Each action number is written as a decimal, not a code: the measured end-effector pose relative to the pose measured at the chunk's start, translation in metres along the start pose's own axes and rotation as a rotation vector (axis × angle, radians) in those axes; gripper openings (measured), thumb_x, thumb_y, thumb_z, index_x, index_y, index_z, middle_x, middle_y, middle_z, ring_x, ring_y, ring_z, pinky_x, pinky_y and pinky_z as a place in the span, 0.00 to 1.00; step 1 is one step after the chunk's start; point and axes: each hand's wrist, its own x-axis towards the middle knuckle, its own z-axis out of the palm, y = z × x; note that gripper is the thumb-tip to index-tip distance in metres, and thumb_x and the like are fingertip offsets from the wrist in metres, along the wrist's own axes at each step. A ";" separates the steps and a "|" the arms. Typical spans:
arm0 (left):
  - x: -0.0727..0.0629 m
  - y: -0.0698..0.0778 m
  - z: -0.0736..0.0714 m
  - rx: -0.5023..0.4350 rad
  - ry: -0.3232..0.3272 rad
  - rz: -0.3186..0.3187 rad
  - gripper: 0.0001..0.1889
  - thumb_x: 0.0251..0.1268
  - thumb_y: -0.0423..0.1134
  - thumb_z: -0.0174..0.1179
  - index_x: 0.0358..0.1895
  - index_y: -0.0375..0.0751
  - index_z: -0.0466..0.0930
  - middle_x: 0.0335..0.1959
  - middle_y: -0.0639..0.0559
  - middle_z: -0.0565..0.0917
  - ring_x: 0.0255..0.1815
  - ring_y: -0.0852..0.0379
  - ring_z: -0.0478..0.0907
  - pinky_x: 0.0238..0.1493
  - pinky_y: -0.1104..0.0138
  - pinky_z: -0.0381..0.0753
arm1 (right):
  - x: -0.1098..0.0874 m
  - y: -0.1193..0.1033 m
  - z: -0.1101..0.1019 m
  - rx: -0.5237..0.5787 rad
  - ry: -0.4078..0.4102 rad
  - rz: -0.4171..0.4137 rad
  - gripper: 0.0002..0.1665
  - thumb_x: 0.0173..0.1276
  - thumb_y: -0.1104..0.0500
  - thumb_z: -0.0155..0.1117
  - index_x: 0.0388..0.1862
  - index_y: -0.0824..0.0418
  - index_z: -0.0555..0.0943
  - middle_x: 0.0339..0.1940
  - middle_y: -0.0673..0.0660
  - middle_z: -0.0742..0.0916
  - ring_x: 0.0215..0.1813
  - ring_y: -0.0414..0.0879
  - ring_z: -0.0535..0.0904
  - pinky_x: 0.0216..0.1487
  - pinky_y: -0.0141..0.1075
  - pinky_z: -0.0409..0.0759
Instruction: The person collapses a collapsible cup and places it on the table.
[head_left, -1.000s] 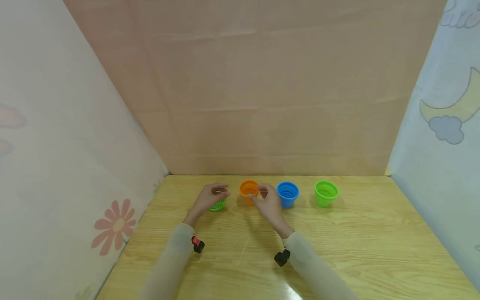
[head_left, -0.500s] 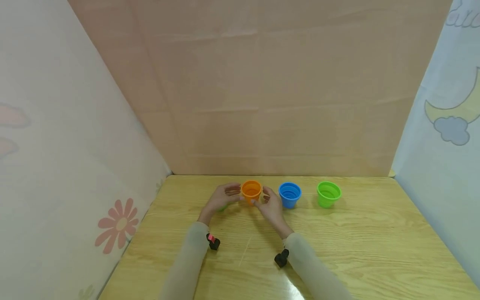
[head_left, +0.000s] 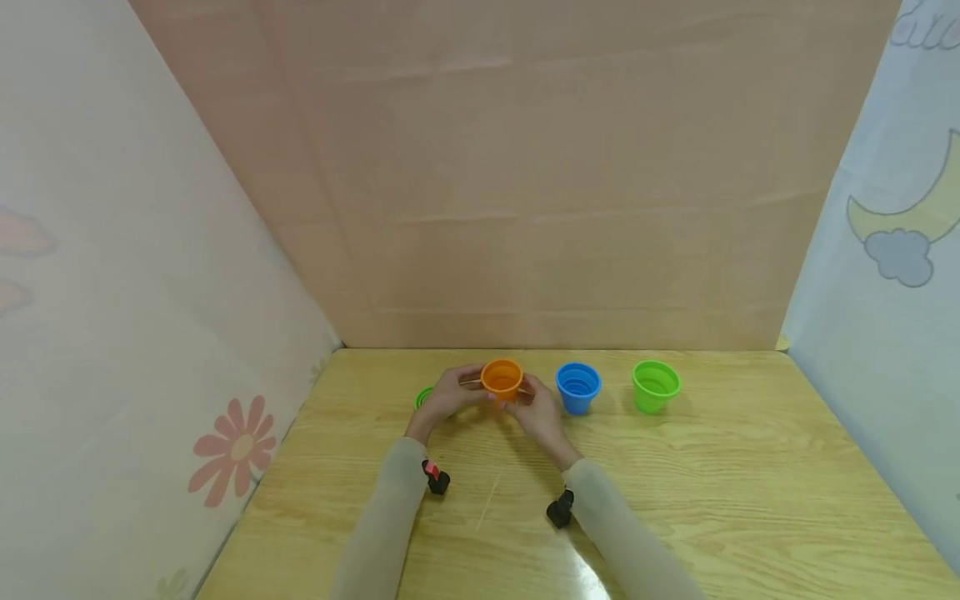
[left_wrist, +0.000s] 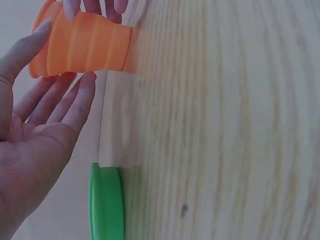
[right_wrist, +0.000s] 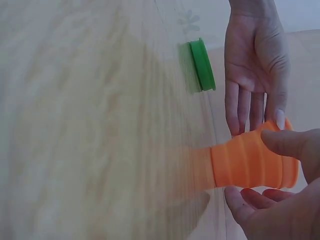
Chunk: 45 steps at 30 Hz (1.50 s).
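An orange collapsible cup [head_left: 502,379], extended to full height with ridged sides, stands upright between the two hands at the back of the table. The left hand [head_left: 447,394] holds its left side, thumb toward the front and fingers behind. From the right, the right hand [head_left: 542,417] grips the same cup, its thumb [right_wrist: 287,143] lying on the wall near the rim. In the left wrist view the base of the orange cup [left_wrist: 82,42] is on or very near the table. A flattened green collapsible cup [left_wrist: 107,205] lies left of it, partly hidden by the left hand in the head view.
To the right of the hands stand an extended blue cup [head_left: 577,387] and an extended light green cup [head_left: 656,386], in a row. A brown-covered wall [head_left: 540,208] rises behind the wooden table [head_left: 720,492], and pale printed walls flank it.
My left hand has moved right, from over the flattened green cup to the orange cup. The right hand has closed in on the orange cup; both hands now hold it.
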 end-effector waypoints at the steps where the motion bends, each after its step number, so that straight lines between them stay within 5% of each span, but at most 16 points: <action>1: 0.000 0.000 0.000 -0.001 -0.003 0.004 0.33 0.69 0.36 0.71 0.76 0.42 0.72 0.74 0.40 0.77 0.73 0.38 0.77 0.68 0.54 0.85 | 0.001 0.000 0.000 0.005 0.002 0.003 0.34 0.66 0.66 0.76 0.71 0.64 0.77 0.69 0.66 0.84 0.68 0.64 0.83 0.68 0.55 0.84; 16: -0.014 0.003 -0.002 0.053 0.038 0.046 0.30 0.70 0.36 0.70 0.74 0.43 0.75 0.71 0.40 0.79 0.71 0.38 0.79 0.70 0.52 0.84 | -0.002 -0.012 0.000 0.010 0.008 0.028 0.31 0.65 0.62 0.78 0.67 0.62 0.80 0.64 0.65 0.86 0.65 0.63 0.85 0.65 0.53 0.87; 29: -0.040 0.017 0.004 0.057 -0.045 0.070 0.30 0.69 0.37 0.72 0.72 0.40 0.75 0.70 0.39 0.81 0.68 0.40 0.82 0.68 0.55 0.86 | -0.028 -0.023 -0.021 -0.040 -0.081 -0.007 0.32 0.65 0.60 0.79 0.67 0.60 0.80 0.65 0.61 0.87 0.66 0.59 0.84 0.67 0.54 0.86; 45: -0.075 0.025 0.057 0.042 -0.107 0.086 0.29 0.65 0.39 0.75 0.69 0.48 0.79 0.66 0.47 0.84 0.63 0.47 0.86 0.62 0.63 0.89 | -0.082 -0.024 -0.069 -0.090 -0.169 -0.068 0.35 0.62 0.59 0.81 0.66 0.65 0.79 0.61 0.65 0.88 0.61 0.62 0.86 0.56 0.49 0.91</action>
